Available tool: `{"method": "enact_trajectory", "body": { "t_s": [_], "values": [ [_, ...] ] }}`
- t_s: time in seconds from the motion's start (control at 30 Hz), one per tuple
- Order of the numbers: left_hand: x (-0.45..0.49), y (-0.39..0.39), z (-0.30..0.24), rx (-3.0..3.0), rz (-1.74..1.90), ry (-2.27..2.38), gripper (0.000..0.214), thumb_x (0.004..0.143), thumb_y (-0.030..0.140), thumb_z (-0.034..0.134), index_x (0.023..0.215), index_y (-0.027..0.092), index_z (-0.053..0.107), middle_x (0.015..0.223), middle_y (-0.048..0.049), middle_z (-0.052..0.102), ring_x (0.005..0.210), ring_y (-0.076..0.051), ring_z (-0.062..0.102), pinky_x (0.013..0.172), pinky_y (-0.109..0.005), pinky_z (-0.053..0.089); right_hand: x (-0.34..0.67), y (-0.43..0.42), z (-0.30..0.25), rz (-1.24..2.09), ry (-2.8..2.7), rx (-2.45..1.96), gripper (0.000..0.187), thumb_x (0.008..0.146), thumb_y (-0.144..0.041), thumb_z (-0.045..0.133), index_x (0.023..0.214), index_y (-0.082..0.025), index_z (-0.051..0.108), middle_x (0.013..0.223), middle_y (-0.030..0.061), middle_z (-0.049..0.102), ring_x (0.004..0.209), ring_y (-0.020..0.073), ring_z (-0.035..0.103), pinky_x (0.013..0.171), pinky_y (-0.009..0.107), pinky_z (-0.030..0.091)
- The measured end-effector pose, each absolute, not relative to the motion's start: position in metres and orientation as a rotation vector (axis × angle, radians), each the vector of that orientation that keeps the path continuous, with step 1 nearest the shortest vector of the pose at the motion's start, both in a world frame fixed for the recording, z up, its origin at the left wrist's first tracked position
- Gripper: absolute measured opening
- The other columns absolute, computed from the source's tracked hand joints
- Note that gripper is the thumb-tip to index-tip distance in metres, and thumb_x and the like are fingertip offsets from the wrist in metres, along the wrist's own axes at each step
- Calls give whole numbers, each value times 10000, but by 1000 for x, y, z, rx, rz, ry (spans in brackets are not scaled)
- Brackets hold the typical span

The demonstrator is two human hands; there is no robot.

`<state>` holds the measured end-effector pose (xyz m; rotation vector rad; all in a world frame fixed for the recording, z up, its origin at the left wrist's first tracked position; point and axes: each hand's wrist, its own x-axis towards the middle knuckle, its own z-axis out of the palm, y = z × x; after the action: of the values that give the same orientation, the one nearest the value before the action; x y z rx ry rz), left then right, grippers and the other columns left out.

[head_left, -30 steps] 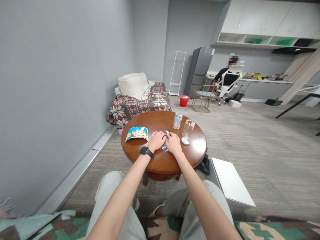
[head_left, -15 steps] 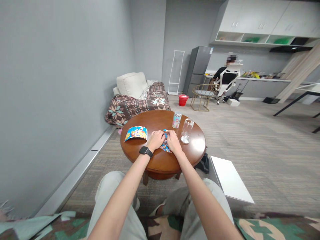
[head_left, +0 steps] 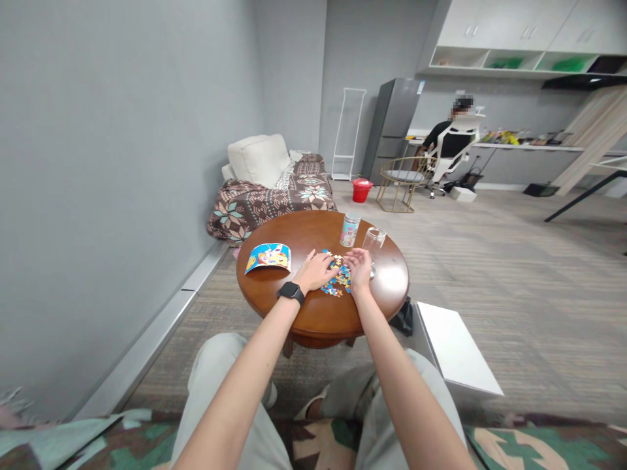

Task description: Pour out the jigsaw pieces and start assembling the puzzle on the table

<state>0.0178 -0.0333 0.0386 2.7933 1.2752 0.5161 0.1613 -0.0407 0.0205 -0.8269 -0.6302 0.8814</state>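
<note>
A loose heap of small colourful jigsaw puzzle pieces (head_left: 337, 282) lies on the round brown table (head_left: 304, 228). My left hand (head_left: 316, 270), with a black watch on its wrist, rests palm down at the heap's left side, fingers stretched over the pieces. On the heap's right side my right hand (head_left: 360, 266) is tipped inward, fingers extended and slightly curved, and nothing shows held in it. Beyond the pieces stands a pastel printed can (head_left: 350, 230). A clear jar (head_left: 374, 240) is just behind my right hand, which hides its lower part. Left of my left hand lies a curled picture sheet (head_left: 268, 257).
A white box (head_left: 458, 343) stands on the floor right of the table. Behind the table are a blanket-covered sofa (head_left: 264, 202), a red bucket (head_left: 361, 190) and a gold wire chair (head_left: 404, 179). A person (head_left: 443, 134) sits in a white office chair further back.
My hands have moved apart from close together over the pieces, the right one shifting right toward the clear jar. More of the spread pieces shows between them. The view has shifted slightly.
</note>
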Motion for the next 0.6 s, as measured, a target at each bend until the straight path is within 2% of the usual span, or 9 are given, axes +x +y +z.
{"method": "enact_trajectory", "body": {
  "t_s": [0.1,0.17,0.23,0.33,0.43,0.6],
  "values": [
    [17,-35,38,2807,576,1286,447,985,451,366,1246,167,592,1311,-120,613,1253,-232,542,1195,-442,252,163,-39,28,884,-652,-774,354,875,-531,346,838,-232,532,719,-5,572,625,135,570,625,261,458],
    [16,-35,36,2789,601,1300,430,985,448,372,1215,169,605,1317,-124,606,1263,-235,533,1190,-448,261,168,-39,32,799,-719,-864,331,856,-519,368,818,-232,527,715,-8,563,621,140,551,627,265,445],
    [16,-34,34,2751,605,1324,422,993,442,354,1190,171,610,1331,-124,602,1283,-238,519,1187,-468,261,177,-42,32,630,-834,-1051,265,829,-463,419,789,-228,535,733,-1,578,660,152,547,663,276,443],
    [16,-33,33,2709,597,1361,421,998,449,333,1185,181,598,1341,-118,602,1300,-237,504,1186,-491,254,193,-53,27,377,-1062,-1320,210,810,-341,420,770,-217,585,828,39,636,815,195,579,804,317,446],
    [16,-34,34,2689,587,1410,413,999,444,329,1205,190,581,1367,-118,588,1322,-240,484,1186,-501,249,207,-64,20,330,-1277,-1465,234,790,-249,397,771,-211,627,898,71,658,919,227,593,893,350,432],
    [15,-36,36,2652,601,1542,424,995,439,332,1190,173,598,1354,-141,591,1328,-278,475,1175,-530,253,210,-67,20,179,-1412,-1581,259,825,-193,388,804,-189,646,938,104,635,953,237,589,929,363,430]
  ]
}}
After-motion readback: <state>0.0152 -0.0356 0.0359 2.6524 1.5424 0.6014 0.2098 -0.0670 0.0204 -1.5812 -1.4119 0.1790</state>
